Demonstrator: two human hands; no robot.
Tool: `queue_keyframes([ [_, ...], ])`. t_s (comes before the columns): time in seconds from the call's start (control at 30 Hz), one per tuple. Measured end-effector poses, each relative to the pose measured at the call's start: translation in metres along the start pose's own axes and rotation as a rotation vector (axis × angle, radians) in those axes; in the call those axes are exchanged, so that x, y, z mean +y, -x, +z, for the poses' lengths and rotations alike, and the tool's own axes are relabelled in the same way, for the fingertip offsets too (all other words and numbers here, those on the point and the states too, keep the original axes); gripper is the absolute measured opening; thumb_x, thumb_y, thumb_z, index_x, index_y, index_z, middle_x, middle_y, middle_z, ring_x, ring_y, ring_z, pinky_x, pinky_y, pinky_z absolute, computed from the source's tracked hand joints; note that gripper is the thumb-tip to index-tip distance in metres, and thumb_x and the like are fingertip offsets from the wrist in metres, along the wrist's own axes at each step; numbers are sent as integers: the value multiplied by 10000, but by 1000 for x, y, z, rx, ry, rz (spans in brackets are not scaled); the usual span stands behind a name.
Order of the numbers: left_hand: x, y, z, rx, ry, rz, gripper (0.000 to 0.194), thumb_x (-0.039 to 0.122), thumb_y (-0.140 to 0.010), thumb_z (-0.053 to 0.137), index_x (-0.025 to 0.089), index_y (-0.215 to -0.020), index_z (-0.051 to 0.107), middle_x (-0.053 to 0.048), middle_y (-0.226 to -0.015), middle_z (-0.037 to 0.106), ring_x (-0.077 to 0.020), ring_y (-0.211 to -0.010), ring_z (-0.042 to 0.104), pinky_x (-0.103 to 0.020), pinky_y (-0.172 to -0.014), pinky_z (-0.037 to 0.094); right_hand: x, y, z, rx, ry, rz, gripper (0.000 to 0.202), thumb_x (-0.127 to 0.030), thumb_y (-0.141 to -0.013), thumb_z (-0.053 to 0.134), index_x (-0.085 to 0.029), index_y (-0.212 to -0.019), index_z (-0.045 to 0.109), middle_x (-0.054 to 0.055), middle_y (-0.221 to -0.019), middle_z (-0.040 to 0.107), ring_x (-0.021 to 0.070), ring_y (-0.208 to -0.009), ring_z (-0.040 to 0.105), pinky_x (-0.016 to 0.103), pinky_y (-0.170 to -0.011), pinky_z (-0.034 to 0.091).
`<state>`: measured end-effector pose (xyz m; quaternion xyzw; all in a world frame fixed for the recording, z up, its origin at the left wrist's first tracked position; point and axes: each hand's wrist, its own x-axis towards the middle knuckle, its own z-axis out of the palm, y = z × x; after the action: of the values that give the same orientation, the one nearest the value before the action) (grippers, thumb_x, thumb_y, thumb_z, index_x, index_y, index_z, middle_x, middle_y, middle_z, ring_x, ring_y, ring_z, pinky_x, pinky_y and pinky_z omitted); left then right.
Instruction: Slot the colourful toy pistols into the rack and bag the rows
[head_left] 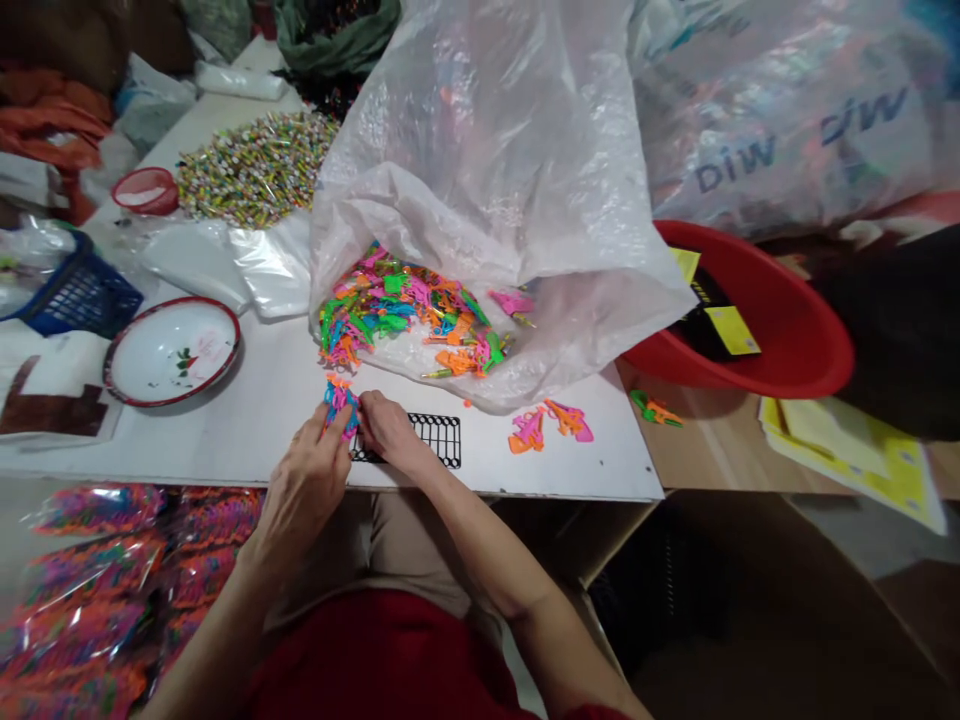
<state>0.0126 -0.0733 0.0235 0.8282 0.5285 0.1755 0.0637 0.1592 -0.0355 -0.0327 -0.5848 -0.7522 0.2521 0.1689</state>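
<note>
My left hand is closed around a few small plastic pieces in blue, pink and orange, near the table's front edge. Against their right side, my right hand has its fingers curled in; whether it grips one of them is hidden. Partly under the right hand lies a black plastic grid rack. Just beyond the hands, a heap of similar bright pieces spills from the mouth of a large clear plastic bag. Two small clusters of pink and orange pieces lie to the right.
A white enamel bowl with a red rim stands left, beside a blue basket. Behind are a pile of small multicoloured parts and a red strainer. A red basin holds yellow-and-black cards. Filled packets lie below left.
</note>
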Motion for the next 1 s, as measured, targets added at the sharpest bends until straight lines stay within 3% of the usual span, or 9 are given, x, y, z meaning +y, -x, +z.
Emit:
queue_keyframes([
  [0.13,-1,-1,5,11,-29,-41,443,229,-916,401,153,-1327,546,-168,-1323,575,-284,-1128,610,-417,-953,517,36,3,-32,24,-103,-49,266,-117,-934,473,-136,-1190,545,75,-1043,640,156,-928,607,253,-819,472],
  [0.23,-4,-1,7,11,0,-39,450,245,-914,397,152,-1327,548,-167,-1329,571,-293,-1148,598,-432,-968,507,67,4,-66,128,192,127,326,-52,-911,447,-132,-1200,575,127,-1154,587,212,-1032,568,303,-843,459],
  [0.33,-7,0,9,9,24,-54,459,269,-917,382,157,-1333,540,-169,-1338,561,-298,-1175,579,-452,-991,489,80,9,-83,79,489,188,275,-51,-914,432,-117,-1078,641,159,-1160,565,277,-1075,524,351,-836,445],
  [0.47,-7,0,9,19,41,-58,458,284,-916,379,184,-1334,536,-142,-1324,575,-273,-1177,580,-429,-1009,482,68,23,-67,91,561,19,269,-116,-959,412,-136,-1141,609,144,-1137,575,270,-1036,505,369,-856,415],
  [0.63,-2,-1,7,30,0,-53,455,282,-920,370,169,-1324,546,-144,-1318,580,-264,-1179,582,-403,-1000,492,63,40,-42,38,409,-125,207,-140,-952,487,-173,-1113,613,97,-1131,604,236,-1043,516,347,-890,396],
  [0.8,3,-2,5,2,-14,-70,473,284,-924,349,121,-1321,547,-170,-1321,576,-278,-1201,567,-418,-997,493,57,43,-47,151,344,179,189,-246,-985,469,-157,-1073,611,98,-1039,642,225,-1005,570,307,-826,416],
  [1.0,8,-5,-1,-44,-4,-113,494,292,-921,357,110,-1344,536,-186,-1357,545,-305,-1217,558,-453,-1010,481,33,34,-49,70,307,489,198,-268,-952,516,-128,-1044,623,137,-1029,665,224,-936,626,282,-729,435],
])
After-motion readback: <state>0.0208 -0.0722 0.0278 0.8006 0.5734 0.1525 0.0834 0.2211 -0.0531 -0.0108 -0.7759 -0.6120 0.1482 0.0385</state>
